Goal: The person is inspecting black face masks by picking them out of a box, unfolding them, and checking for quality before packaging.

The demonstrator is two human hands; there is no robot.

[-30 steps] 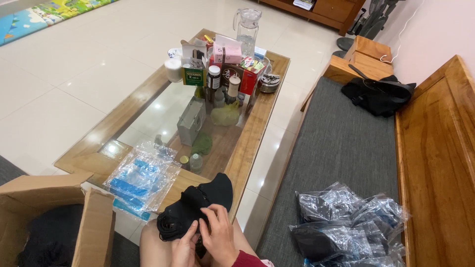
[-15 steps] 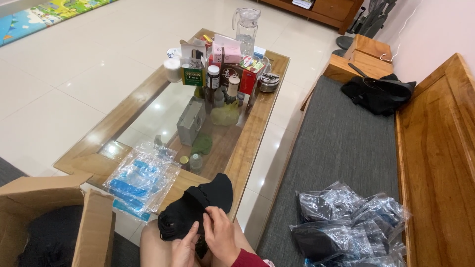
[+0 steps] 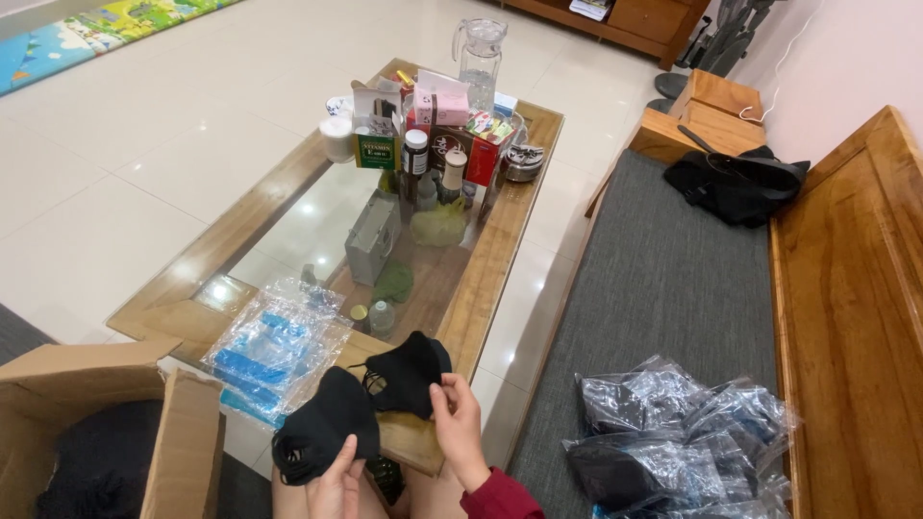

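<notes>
Both of my hands are low at the bottom middle, over my lap. My left hand (image 3: 336,481) holds the lower end of a bunch of black fabric face masks (image 3: 361,404). My right hand (image 3: 458,423) pinches the upper right mask of the same bunch at its edge. The masks are spread apart between the two hands, just in front of the near edge of the glass-topped wooden coffee table (image 3: 486,279). A stack of clear plastic bags with blue print (image 3: 279,351) lies on the table's near left corner.
An open cardboard box (image 3: 96,432) with dark cloth inside stands at the lower left. Bagged black masks (image 3: 673,437) are piled on the grey bench cushion (image 3: 663,279) at the right. Bottles, cartons and a glass jug (image 3: 478,53) crowd the table's far end. A black bag (image 3: 735,183) lies on the bench.
The bunch of masks has been pulled apart: my right hand has moved right and up with one mask, and my left hand stays low.
</notes>
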